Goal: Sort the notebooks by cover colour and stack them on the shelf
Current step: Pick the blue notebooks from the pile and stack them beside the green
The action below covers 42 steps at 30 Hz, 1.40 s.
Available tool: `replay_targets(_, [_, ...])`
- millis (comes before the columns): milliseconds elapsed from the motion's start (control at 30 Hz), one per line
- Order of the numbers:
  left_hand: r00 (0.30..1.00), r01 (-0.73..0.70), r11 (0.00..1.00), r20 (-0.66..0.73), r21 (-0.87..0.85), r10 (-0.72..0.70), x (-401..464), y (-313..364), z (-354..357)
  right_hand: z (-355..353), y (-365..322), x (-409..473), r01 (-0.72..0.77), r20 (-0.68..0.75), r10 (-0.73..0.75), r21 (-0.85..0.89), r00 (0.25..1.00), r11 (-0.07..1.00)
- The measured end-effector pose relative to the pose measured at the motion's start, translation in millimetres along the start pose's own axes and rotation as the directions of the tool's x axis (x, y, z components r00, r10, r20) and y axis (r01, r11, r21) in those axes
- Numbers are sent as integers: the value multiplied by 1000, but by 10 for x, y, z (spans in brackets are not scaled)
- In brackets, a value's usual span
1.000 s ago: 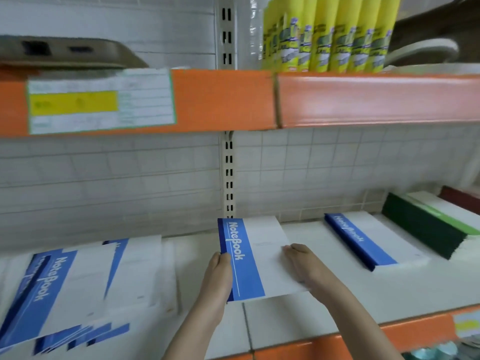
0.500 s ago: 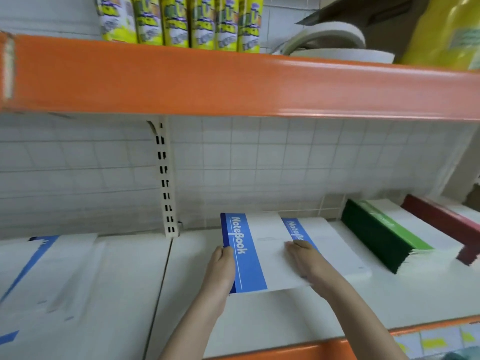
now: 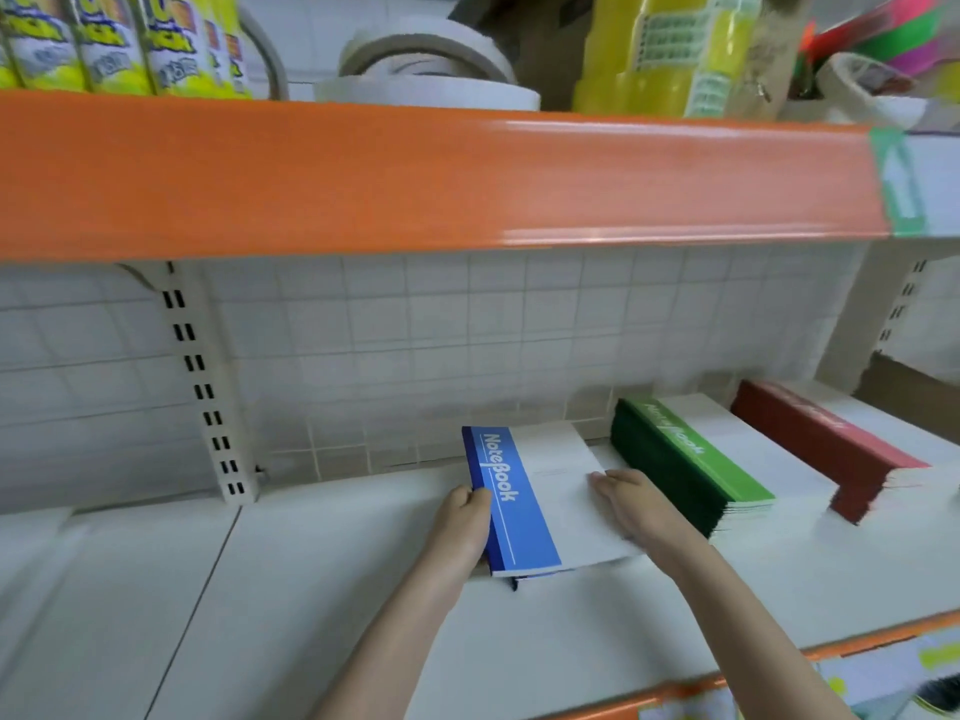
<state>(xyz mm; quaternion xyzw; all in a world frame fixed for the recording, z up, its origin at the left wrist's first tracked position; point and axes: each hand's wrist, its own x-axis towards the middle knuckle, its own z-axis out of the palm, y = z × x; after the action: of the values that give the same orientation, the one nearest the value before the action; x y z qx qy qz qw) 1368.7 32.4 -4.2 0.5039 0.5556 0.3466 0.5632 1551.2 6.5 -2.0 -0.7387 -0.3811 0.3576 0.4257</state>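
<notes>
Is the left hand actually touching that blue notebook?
Touching. The head view shows the left hand pressed against the spine edge of the blue notebook, fingers curled over it, no gap.

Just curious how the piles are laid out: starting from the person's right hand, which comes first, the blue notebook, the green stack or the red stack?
From the right hand:
1. Blue notebook: under the hand, which lies on its white cover.
2. Green stack: just to its right on the shelf.
3. Red stack: farther right, beyond the green one.
</notes>
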Motion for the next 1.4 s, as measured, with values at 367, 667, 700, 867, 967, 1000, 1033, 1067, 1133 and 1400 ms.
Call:
replay_targets(367, [975, -198, 872, -2, 447, 222, 310, -70, 268, -205, 207, 304, 213, -45, -243, -345, 969, 914])
replay_targets(667, [933, -209, 747, -100, 631, 346, 324, -106, 280, -163, 248, 393, 285, -33, -322, -387, 946, 877])
replay_targets(700, [932, -211, 744, -99, 634, 349, 311, -103, 274, -152, 255, 396, 290, -30, -327, -390, 945, 874])
replay_targets(867, [925, -209, 703, -96, 680, 368, 261, -129, 276, -123, 302, 397, 306, -38, -359, -445, 933, 842])
replay_targets(967, [918, -212, 690, -102, 692, 384, 257, -165, 273, -104, 314, 380, 304, -49, -373, -487, 926, 819])
replay_targets(1000, [915, -210, 684, -106, 699, 389, 260, -177, 268, -98, 317, 373, 304, -55, -382, -504, 923, 808])
replay_targets(1033, [913, -208, 678, -108, 705, 393, 266, -189, 262, -91, 323, 369, 307, -58, -394, -527, 917, 793])
replay_targets(1067, [911, -208, 672, -109, 711, 397, 270, -199, 256, -86, 329, 368, 312, -57, -409, -552, 911, 773])
replay_targets(1133, [911, -214, 673, -105, 708, 399, 277, -214, 247, -77, 330, 367, 315, -55, -422, -582, 905, 750])
replay_targets(1400, [920, -209, 725, -120, 656, 374, 312, -324, 283, -95, 396, 394, 309, -105, -346, -264, 932, 914])
